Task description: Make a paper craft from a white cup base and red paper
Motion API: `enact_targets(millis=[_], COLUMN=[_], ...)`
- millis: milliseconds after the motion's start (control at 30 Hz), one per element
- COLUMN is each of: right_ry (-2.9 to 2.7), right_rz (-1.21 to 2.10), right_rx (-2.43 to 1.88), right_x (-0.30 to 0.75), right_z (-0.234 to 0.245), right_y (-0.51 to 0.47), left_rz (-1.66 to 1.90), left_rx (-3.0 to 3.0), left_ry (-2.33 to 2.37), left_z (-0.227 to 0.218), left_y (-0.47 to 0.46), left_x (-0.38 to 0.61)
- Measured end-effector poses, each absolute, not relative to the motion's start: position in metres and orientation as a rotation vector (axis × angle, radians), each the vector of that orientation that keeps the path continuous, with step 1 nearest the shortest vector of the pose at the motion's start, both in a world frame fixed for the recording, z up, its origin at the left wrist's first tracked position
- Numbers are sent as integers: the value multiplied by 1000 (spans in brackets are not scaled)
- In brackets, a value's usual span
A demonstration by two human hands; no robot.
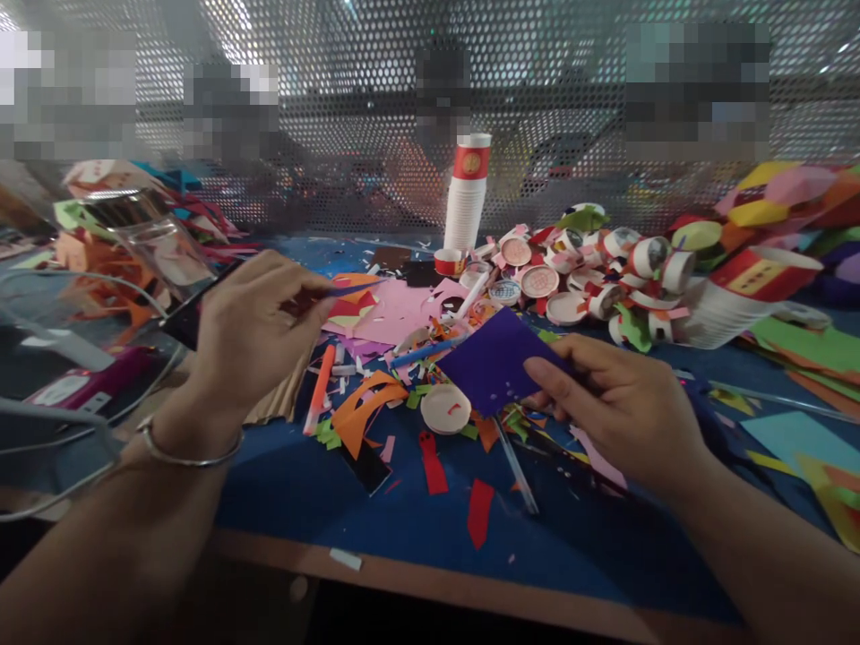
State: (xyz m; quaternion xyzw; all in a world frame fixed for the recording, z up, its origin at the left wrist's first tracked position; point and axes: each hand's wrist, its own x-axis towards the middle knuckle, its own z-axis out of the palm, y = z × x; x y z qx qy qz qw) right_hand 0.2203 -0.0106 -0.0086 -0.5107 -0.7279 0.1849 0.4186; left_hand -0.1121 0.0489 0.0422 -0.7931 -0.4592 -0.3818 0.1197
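Observation:
My right hand pinches a dark purple sheet of paper by its right corner, thumb on top, and holds it above the scraps. At the left, my left hand is closed, with thumb and fingers pinching a narrow purple paper piece seen nearly edge-on. Below and between the hands lie an orange cut-out, a round whitish disc, a red paper strip and an orange marker-like stick. Pink paper spreads behind them.
A tall stack of paper cups stands near the perforated metal screen. Cut cup pieces are heaped at right, beside a tilted cup stack. A clear-sided lamp and white cables lie left. Blue cloth covers the table.

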Motion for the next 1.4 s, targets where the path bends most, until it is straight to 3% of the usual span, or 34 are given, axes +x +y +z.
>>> enact_targets(millis=[133, 700, 1067, 1400], right_ry=[-1697, -1570, -1587, -1578], right_rz=[510, 524, 456, 548], right_rx=[-1295, -1313, -1274, -1243], right_x=[220, 224, 227, 228], right_z=[-3, -3, -3, -9], right_y=[-11, -3, 0, 7], left_rz=[-786, -715, -232, -889], left_rx=[-2520, -2603, -2801, -2886], left_ry=[-1435, -1471, -1476, -1617], left_z=[27, 20, 19, 22], left_y=[65, 67, 69, 46], left_x=[-109, -109, -117, -75])
